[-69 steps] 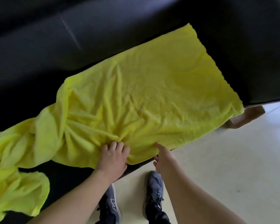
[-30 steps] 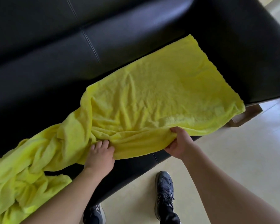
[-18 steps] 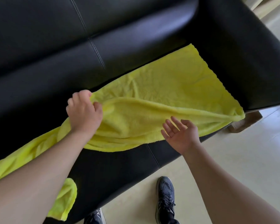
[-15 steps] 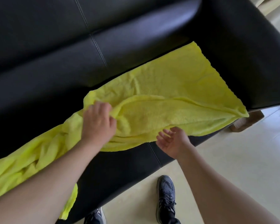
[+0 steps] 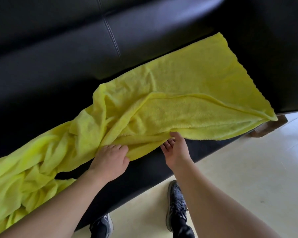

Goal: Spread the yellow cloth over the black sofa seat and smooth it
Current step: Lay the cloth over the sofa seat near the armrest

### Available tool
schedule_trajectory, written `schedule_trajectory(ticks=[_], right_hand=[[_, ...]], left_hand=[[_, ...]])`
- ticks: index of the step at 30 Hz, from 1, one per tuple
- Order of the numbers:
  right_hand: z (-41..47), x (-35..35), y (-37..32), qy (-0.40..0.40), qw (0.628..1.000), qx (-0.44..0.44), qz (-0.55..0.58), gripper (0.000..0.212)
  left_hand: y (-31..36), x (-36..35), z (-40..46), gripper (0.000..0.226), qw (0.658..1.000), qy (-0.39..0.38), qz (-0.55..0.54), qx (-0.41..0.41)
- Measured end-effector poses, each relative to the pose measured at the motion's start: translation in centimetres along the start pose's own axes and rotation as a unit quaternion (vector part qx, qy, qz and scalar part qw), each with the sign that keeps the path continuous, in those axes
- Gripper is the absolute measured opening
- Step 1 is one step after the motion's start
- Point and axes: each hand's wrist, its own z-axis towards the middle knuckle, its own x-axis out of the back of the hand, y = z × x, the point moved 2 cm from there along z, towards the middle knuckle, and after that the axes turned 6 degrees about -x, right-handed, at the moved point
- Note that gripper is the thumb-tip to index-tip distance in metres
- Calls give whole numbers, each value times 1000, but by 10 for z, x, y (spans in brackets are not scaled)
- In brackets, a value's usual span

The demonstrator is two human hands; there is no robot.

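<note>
A long yellow cloth (image 5: 187,79) lies across the black sofa seat (image 5: 208,152). Its right part is flat near the backrest, with the front edge folded back over it. Its left part is bunched and twisted, trailing off the frame's left edge. My left hand (image 5: 110,160) grips the cloth's front edge at a gathered fold near the seat's front. My right hand (image 5: 175,150) is just to the right, palm up, thumb on top of the cloth's hem and fingers under it, pinching the edge.
The sofa's black backrest (image 5: 76,48) runs across the top and its armrest (image 5: 273,48) rises at the right. A wooden sofa foot (image 5: 268,127) sticks out at the right corner. Pale floor (image 5: 248,177) and my dark shoes (image 5: 176,201) lie below.
My left hand came down from the cloth's middle to its front edge and took hold there. My right hand, open before, moved up and now pinches the hem. The fold stays turned back.
</note>
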Motion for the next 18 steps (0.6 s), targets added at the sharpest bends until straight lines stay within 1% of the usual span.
schedule_trajectory(ticks=[1, 3, 4, 6, 7, 9, 11, 13, 15, 18], right_hand=[[-2, 1, 0, -18, 999, -1, 33, 9], [-8, 4, -2, -47, 995, -15, 89, 22], [-11, 5, -2, -55, 993, -20, 100, 26], [-14, 11, -3, -48, 995, -24, 83, 25], [-13, 14, -1, -23, 997, -25, 62, 21], [-10, 28, 0, 64, 998, -21, 8, 11], [-6, 48, 0, 149, 988, -8, -37, 25], [-5, 62, -3, 200, 977, 8, -75, 39], [-9, 73, -9, 239, 967, 6, -89, 48], [-9, 85, -18, 288, 955, 6, -73, 50]], left_hand=[[0, 3, -1, 23, 999, -20, -29, 18], [-2, 8, -7, 28, 993, -82, -71, 52], [-2, 10, -10, 27, 991, -103, -74, 47], [1, 13, -16, 25, 990, -128, -54, 7], [1, 12, -19, 30, 989, -141, -30, -16], [4, 5, -24, 38, 983, -172, 25, -58], [13, -6, -26, 42, 970, -209, 89, -82], [19, -15, -26, 53, 954, -257, 136, -75], [28, -21, -23, 47, 938, -303, 160, -54], [45, -29, -16, 42, 914, -360, 189, 2]])
